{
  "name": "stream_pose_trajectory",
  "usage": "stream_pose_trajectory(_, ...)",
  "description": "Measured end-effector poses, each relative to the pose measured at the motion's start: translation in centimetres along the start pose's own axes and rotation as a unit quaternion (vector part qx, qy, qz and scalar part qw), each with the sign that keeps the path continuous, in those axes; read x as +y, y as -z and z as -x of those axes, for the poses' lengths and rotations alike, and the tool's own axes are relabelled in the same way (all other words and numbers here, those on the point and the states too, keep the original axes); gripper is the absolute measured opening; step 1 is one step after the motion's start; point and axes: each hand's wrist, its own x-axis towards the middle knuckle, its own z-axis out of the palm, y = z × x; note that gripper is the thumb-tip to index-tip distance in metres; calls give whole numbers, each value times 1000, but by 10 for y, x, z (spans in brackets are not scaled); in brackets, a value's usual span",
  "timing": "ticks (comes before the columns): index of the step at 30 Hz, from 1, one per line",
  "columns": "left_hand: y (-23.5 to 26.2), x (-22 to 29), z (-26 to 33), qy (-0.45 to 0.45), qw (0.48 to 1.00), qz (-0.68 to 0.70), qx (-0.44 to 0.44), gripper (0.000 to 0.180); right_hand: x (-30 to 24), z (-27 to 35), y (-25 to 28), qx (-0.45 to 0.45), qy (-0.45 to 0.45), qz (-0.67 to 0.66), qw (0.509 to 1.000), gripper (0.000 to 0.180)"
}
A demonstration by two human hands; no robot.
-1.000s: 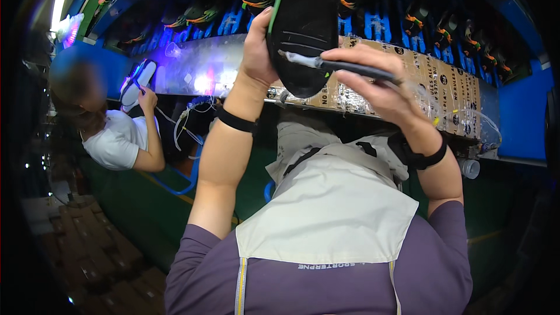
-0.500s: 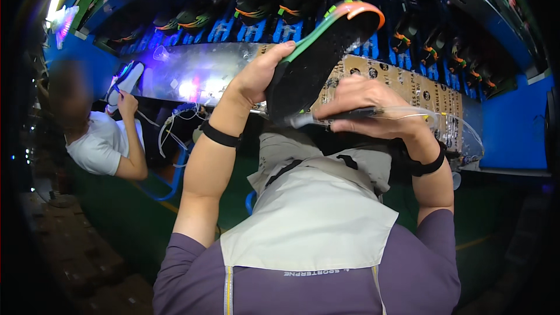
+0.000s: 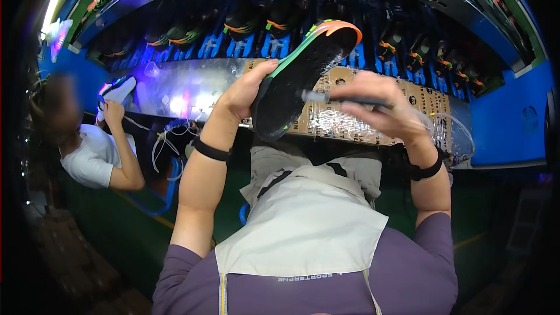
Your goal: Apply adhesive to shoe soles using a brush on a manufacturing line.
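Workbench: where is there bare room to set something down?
Between the clear cup and the cardboard, the metal looks mostly bare. Crowded: blue stands with dark shoes behind; the left hand with a shoe and right hand with a brush before the cardboard.

Forearms (image 3: 201, 189) forward, left thumb (image 3: 265, 70) extended, right fingers (image 3: 354, 88) curled.

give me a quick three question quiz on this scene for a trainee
1. Which hand holds the dark-handled tool over the black shoe sole?
2. True or false: the black shoe sole is untouched by the left hand.
3. The bench is partly covered by: a) white towels; b) printed brown cardboard; c) green netting.

Key:
1. The right hand.
2. False: the left hand grips its edge.
3. b
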Motion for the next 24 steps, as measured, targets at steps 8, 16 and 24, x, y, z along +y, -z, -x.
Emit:
stream_pose_trajectory(8,-7,-42,-4,-17,994,104,-14,53,20,13,-51,223,-38,89,970,25)
stream_pose_trajectory(16,-19,-59,0,-38,983,171,-56,61,20,12,-54,263,-39,-17,964,26)
stream_pose_trajectory(24,-5,-79,6,-80,968,228,-64,63,-5,20,-87,17,90,-8,996,34)
